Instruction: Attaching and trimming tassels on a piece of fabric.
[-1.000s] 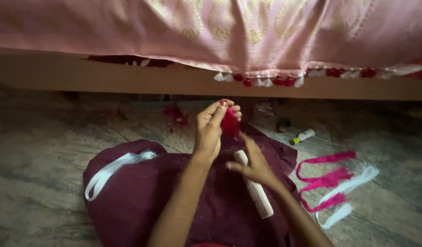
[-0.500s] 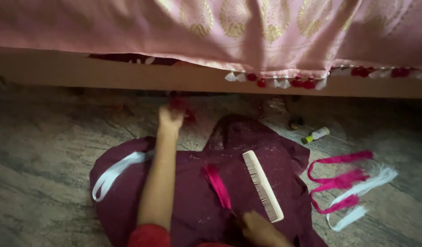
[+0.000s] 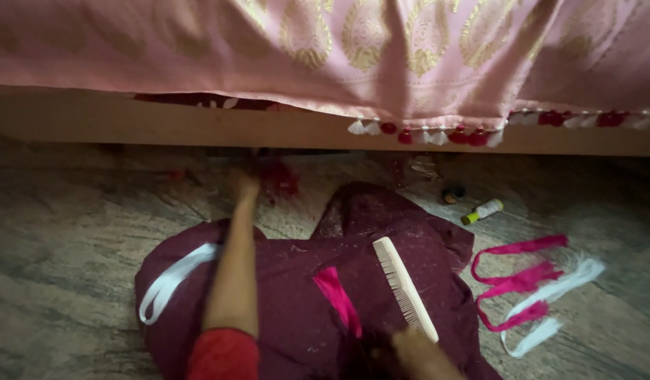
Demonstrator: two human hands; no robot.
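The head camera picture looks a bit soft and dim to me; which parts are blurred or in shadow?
Head view: the left hand, stretched toward the red tuft on the floor, is smeared by motion blur; the right hand at the bottom edge is soft and dark; the cream comb and pink ribbon stay fairly crisp; deep shadow fills the gap under the bed frame; light is dim and even, no glare.

The left hand (image 3: 246, 187) is reaching far forward, arm straight, red sleeve at the elbow; the right hand (image 3: 418, 352) is staying low, fingers curled, blurred.
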